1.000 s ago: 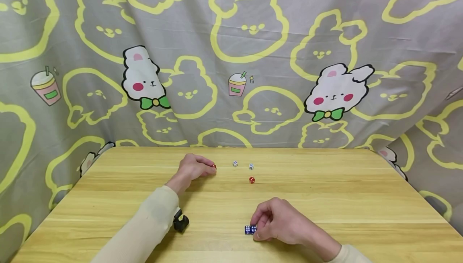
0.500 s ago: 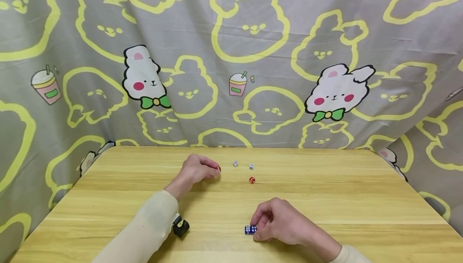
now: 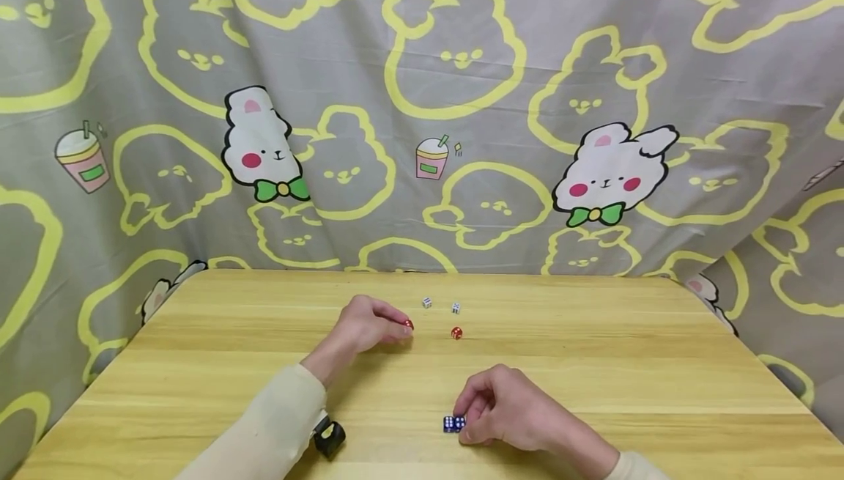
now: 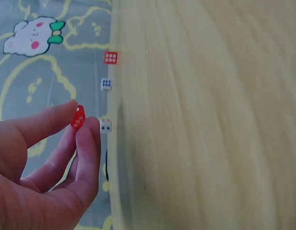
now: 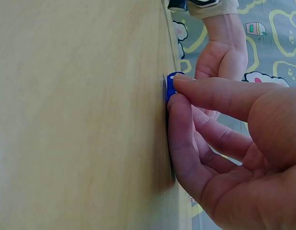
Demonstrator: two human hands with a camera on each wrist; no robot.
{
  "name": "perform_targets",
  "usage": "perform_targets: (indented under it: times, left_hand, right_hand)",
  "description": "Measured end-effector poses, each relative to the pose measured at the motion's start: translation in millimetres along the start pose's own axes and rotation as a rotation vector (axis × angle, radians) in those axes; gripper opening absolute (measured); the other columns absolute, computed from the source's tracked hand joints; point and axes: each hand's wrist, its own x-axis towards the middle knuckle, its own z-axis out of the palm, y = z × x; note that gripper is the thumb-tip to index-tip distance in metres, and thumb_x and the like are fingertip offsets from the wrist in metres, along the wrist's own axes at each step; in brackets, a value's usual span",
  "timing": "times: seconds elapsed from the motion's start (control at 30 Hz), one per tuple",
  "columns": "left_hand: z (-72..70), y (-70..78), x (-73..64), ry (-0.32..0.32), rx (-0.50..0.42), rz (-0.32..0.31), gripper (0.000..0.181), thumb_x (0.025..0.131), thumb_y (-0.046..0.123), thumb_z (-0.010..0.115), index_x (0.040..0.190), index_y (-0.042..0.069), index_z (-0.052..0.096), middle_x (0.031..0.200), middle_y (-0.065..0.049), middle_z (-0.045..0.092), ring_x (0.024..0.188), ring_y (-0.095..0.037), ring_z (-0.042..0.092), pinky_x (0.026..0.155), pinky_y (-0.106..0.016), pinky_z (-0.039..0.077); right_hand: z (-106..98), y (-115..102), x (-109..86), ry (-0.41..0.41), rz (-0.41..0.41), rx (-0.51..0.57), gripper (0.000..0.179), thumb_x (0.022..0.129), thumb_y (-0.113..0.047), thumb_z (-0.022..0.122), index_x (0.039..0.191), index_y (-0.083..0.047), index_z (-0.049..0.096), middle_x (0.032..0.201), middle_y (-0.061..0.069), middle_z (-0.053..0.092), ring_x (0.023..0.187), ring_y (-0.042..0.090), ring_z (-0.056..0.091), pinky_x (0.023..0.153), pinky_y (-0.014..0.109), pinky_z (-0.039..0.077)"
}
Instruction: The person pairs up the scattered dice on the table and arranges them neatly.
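My left hand (image 3: 365, 325) pinches a red die (image 4: 78, 117) between thumb and index finger, a little left of the dice on the table. Near the table's front, my right hand (image 3: 511, 407) holds a blue die (image 3: 460, 423) with thumb and fingertip. A second blue die (image 3: 449, 423) sits directly to its left, seemingly touching it. In the right wrist view the fingers cover most of the blue dice (image 5: 171, 86). Farther back lie another red die (image 3: 456, 333) and two white dice, one on the left (image 3: 426, 303) and one on the right (image 3: 456, 308).
The wooden table (image 3: 593, 348) ends at a patterned grey curtain (image 3: 369, 143) behind it. A black wrist device (image 3: 328, 436) hangs below the left sleeve (image 3: 264, 421).
My left hand has carried the red die to the right and slightly nearer to me. The right hand stays at the blue dice. The head view has tilted a little.
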Motion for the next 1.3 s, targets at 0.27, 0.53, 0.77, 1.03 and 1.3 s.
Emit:
perform_targets:
  times: [0.27, 0.53, 0.77, 1.03, 1.3]
  left_hand:
    - [10.3, -0.3, -9.5, -0.066, -0.023, 0.028, 0.014, 0.082, 0.002, 0.089, 0.095, 0.002, 0.081, 0.090, -0.008, 0.082, 0.078, -0.015, 0.077, 0.079, -0.033, 0.065]
    - [19.1, 0.5, -17.8, -0.110, -0.005, 0.049, 0.015, 0.082, 0.004, 0.089, 0.095, 0.003, 0.081, 0.091, -0.006, 0.082, 0.079, -0.014, 0.077, 0.079, -0.033, 0.065]
    - [24.3, -1.7, -23.1, -0.142, -0.010, 0.052, 0.017, 0.082, 0.005, 0.090, 0.097, 0.004, 0.082, 0.092, -0.005, 0.082, 0.079, -0.013, 0.076, 0.079, -0.032, 0.064]
    - [32.1, -3.1, -27.5, -0.156, 0.021, 0.052, 0.018, 0.078, 0.005, 0.092, 0.094, 0.006, 0.082, 0.089, -0.002, 0.081, 0.076, -0.011, 0.073, 0.076, -0.030, 0.063]
    - [37.6, -1.7, -31.5, -0.150, 0.081, 0.055, 0.018, 0.076, 0.006, 0.094, 0.090, 0.009, 0.083, 0.086, -0.001, 0.081, 0.073, -0.011, 0.072, 0.071, -0.028, 0.061]
  right_hand:
    - [0, -1, 0.7, 0.000, 0.004, -0.009, 0.019, 0.078, -0.004, 0.091, 0.089, -0.010, 0.076, 0.075, 0.001, 0.069, 0.069, 0.013, 0.060, 0.058, 0.020, 0.048]
    - [-1, 1, 0.5, 0.003, -0.008, -0.009, 0.023, 0.077, -0.002, 0.091, 0.091, -0.008, 0.073, 0.075, 0.001, 0.068, 0.069, 0.013, 0.061, 0.057, 0.020, 0.047]
    - [-1, 3, 0.6, 0.004, -0.010, -0.003, 0.024, 0.077, 0.000, 0.091, 0.090, -0.006, 0.072, 0.075, 0.002, 0.068, 0.070, 0.015, 0.061, 0.058, 0.019, 0.047]
    - [-2, 1, 0.7, -0.001, 0.000, -0.013, 0.023, 0.078, -0.004, 0.091, 0.089, -0.007, 0.072, 0.077, 0.002, 0.069, 0.071, 0.013, 0.063, 0.059, 0.020, 0.049]
    - [-2, 1, 0.7, -0.001, -0.015, -0.018, 0.022, 0.077, -0.003, 0.091, 0.088, -0.007, 0.072, 0.075, 0.002, 0.070, 0.070, 0.013, 0.063, 0.059, 0.020, 0.049]
